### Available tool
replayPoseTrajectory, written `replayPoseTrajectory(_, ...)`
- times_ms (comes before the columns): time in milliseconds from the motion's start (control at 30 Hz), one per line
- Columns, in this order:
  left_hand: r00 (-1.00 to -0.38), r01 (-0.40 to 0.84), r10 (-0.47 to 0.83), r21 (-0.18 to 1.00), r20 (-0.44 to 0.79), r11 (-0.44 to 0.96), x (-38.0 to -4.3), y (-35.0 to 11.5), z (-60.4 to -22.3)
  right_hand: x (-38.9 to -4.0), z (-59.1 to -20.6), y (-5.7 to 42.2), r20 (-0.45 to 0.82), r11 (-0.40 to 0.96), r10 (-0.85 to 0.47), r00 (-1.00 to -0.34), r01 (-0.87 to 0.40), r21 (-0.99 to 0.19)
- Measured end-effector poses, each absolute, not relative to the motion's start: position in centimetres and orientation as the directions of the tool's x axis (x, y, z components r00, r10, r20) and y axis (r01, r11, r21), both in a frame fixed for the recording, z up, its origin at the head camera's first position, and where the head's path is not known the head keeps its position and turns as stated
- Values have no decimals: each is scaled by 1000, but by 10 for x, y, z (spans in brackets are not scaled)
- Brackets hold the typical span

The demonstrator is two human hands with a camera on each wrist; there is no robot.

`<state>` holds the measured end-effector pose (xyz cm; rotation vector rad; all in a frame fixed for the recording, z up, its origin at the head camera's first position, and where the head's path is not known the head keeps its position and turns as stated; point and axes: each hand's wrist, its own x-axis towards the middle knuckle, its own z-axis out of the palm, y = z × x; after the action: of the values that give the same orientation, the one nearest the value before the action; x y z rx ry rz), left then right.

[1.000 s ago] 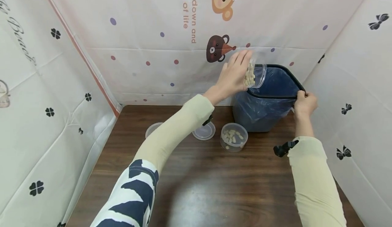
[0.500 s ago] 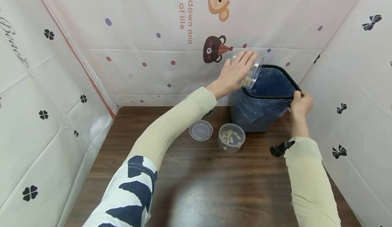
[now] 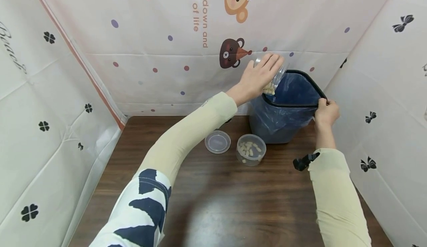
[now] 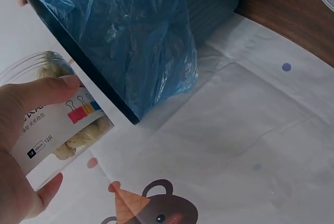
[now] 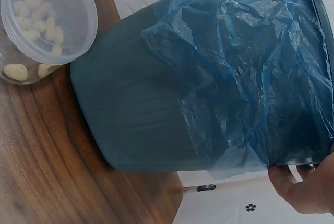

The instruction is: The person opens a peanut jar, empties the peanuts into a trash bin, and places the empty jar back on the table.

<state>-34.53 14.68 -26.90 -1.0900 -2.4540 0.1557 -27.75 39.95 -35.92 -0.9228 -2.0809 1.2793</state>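
Note:
My left hand (image 3: pixel 257 77) grips a clear plastic jar (image 3: pixel 279 77) with a white label, tilted over the left rim of a trash bin (image 3: pixel 265 132). Peanut shells (image 4: pixel 86 139) lie along the lower side of the jar in the left wrist view. The bin has a dark rim and a blue plastic liner (image 5: pixel 235 62) folded over its outside. At the bin's right corner my right hand (image 3: pixel 327 113) grips the rim, fingers (image 5: pixel 283 179) beneath it in the right wrist view. The bin's bottom inside is hidden.
In front of the bin stands a round translucent tub (image 3: pixel 251 160) with several peanuts in it. A clear round lid (image 3: pixel 218 142) lies left of it on the wooden table (image 3: pixel 233 202). Printed cloth walls (image 3: pixel 150 28) border the table behind and at the sides.
My left hand has tipped the jar further over the bin, and its mouth now faces down into it. My right hand keeps its grip on the rim. The head view has shifted slightly.

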Motion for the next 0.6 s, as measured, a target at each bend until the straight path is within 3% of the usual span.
replayPoseTrajectory(400, -522, 670, 772, -385, 364, 635, -350, 152, -265, -276, -357, 401, 72, 325, 768, -637, 290, -900)
replayPoseTrajectory(600, -531, 660, 786, -426, 317, 618, -353, 152, -260, -280, -358, 398, 61, 324, 767, -638, 304, -896)
